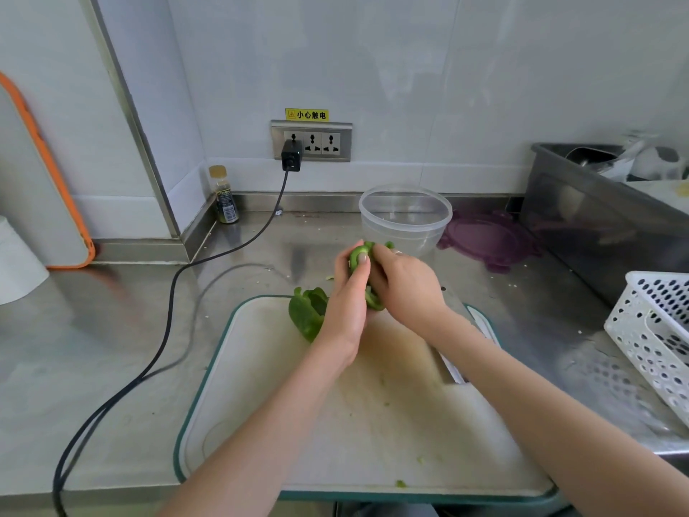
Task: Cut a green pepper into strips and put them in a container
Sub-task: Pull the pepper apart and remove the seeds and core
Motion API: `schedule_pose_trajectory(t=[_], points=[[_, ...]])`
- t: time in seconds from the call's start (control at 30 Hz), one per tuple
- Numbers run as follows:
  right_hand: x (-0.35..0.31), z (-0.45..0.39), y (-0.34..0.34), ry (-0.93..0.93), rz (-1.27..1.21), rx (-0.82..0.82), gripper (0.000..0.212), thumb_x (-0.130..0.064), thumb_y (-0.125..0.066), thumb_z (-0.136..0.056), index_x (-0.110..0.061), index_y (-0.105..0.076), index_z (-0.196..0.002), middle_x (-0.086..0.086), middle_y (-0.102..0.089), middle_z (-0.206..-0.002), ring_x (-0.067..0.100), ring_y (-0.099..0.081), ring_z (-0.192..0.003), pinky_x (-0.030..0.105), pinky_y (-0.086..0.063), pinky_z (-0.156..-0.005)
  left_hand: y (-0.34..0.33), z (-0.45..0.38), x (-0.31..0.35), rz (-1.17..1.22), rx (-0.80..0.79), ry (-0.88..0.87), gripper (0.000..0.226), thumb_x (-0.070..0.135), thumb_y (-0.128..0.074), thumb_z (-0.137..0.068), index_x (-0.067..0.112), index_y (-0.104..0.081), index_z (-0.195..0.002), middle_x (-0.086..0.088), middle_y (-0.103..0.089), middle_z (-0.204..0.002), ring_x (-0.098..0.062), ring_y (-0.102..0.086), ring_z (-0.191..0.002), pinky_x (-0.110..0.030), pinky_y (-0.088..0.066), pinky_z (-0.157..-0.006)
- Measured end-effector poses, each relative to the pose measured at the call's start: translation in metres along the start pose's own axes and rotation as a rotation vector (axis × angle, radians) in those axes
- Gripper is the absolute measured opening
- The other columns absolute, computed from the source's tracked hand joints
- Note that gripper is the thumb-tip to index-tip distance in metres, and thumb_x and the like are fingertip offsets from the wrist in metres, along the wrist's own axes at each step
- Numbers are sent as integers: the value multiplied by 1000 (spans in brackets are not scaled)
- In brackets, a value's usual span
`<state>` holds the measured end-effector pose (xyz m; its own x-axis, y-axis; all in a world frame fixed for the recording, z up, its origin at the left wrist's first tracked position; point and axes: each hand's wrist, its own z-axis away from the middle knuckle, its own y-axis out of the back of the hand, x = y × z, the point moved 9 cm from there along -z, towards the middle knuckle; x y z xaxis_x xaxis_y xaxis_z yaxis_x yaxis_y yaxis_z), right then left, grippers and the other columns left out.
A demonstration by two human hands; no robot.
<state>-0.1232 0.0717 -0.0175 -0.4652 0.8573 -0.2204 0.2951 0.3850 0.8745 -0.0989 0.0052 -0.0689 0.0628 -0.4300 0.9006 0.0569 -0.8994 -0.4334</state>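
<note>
A bunch of green pepper strips [359, 255] is lifted above the far edge of the white cutting board [261, 386]. My left hand [348, 304] and my right hand [404, 283] cup the bunch from both sides, fingers curled round it. A larger piece of green pepper [305, 315] lies on the board just left of my left hand. The clear round container [405, 214] stands on the counter right behind the hands. A knife [481, 330] lies on the board's right side, mostly hidden by my right forearm.
A purple lid [488, 238] lies right of the container. A steel tub [596, 218] and a white perforated basket [656, 337] stand at the right. A black cable [179, 278] crosses the counter from the wall socket [311, 141]. A small bottle [223, 197] stands in the corner.
</note>
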Motion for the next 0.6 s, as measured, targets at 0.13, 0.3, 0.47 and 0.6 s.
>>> schedule_pose_trajectory(t=[0.13, 0.3, 0.47, 0.6], points=[[-5, -1, 6, 116, 14, 2, 15, -20, -44, -96, -11, -55, -95, 4, -54, -72, 25, -47, -59, 30, -33, -51, 6, -1, 5, -69, 38, -1, 19, 39, -37, -99, 43, -53, -109, 6, -61, -118, -15, -59, -109, -45, -53, -88], [-6, 8, 7, 274, -21, 5, 31, -29, -34, -91, -8, -56, -87, 2, -51, -66, 20, -41, -52, 29, -31, -46, 5, 2, 2, 34, 88, 100, 28, 35, -38, -100, 20, -55, -117, -4, -65, -108, -18, -64, -97, -45, -57, -75], [-20, 17, 24, 453, -34, 79, 26, -27, -39, -93, -10, -50, -76, -2, -49, -63, 14, -42, -53, 26, -32, -43, 12, -2, 6, 168, 133, 172, 37, 38, -35, -100, 13, -55, -118, -10, -68, -105, -21, -67, -91, -41, -59, -72], [24, 12, 53, 16, -589, 303, 25, -14, -47, -97, -5, -41, -74, -5, -37, -60, 5, -30, -55, 19, -28, -50, 9, -2, 11, 211, 124, 150, 31, 35, -37, -100, 13, -54, -113, -15, -65, -107, -26, -66, -89, -45, -57, -79]])
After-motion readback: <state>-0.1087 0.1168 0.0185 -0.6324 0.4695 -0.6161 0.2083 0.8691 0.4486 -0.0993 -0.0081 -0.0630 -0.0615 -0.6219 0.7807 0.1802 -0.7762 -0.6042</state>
